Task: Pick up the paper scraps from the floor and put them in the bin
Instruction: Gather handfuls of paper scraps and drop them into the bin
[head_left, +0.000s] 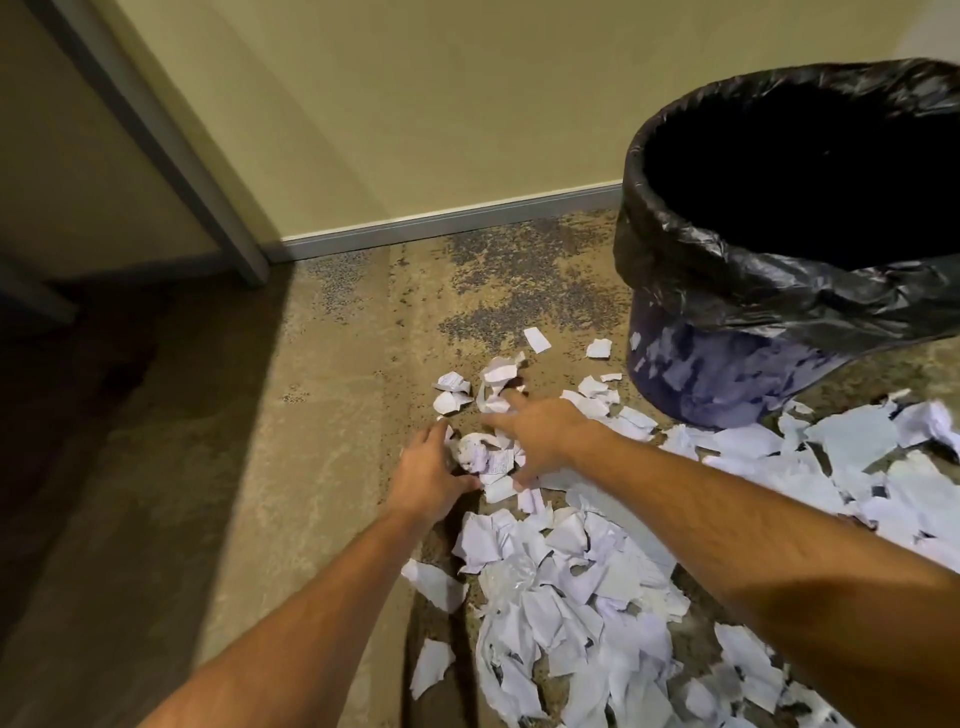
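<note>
Several torn white paper scraps (566, 582) litter the speckled carpet, from the near middle out to the right. A crumpled clump of scraps (483, 454) lies between my two hands. My left hand (428, 475) cups the clump from the left, fingers curled against it. My right hand (540, 434) presses on it from the right with fingers spread over more scraps. The bin (727, 374), dark blue with a black liner (779, 291), stands tilted at the upper right, its mouth empty and dark.
A cream wall with a grey skirting board (441, 223) runs behind the scraps. A grey door frame (171, 145) slants at the upper left, with dark shadow on the floor beside it. Bare carpet lies left of my arms.
</note>
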